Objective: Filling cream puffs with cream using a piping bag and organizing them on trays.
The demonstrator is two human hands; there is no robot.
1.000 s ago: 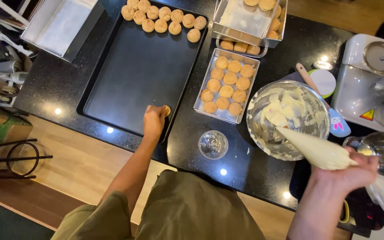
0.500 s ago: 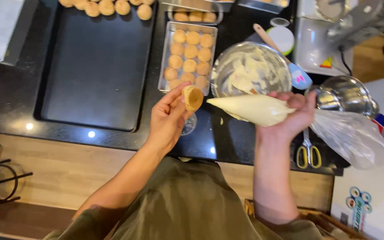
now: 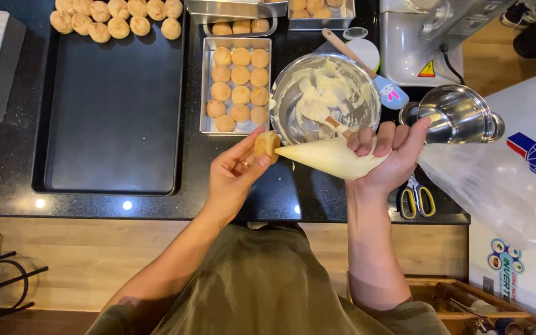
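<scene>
Biggest thing here is the black speckled stone countertop (image 3: 7, 174), with pale wood flooring (image 3: 63, 260) at 6 o'clock below its edge. On it sits one large flat black baking tray (image 3: 113, 118), bare except for a cluster of about twelve golden round puff pastries (image 3: 119, 15) along its 12 o'clock edge. At 3 o'clock from that tray is one rectangular silver tin (image 3: 205, 87) holding eleven more puffs in three columns, with parts of two more tins of puffs past it at 12. Next over is one round steel mixing bowl (image 3: 286, 87) smeared with pale cream, a light blue spatula with a wooden handle (image 3: 379, 80) lying at its 2 o'clock, and a smaller shiny steel bowl (image 3: 460, 115) at 3. One pair of yellow-handled scissors (image 3: 415, 200) lies near the counter edge.

The person's right hand (image 3: 386, 155) is wrapped tight round one clear piping bag full of cream (image 3: 333, 158), tip pointing to 9 o'clock. The left hand (image 3: 234, 177) pinches a single small golden puff (image 3: 267, 144) between thumb and fingers, narrow grip, and the bag's tip touches that puff, just below the steel bowl's 7 o'clock rim.
</scene>
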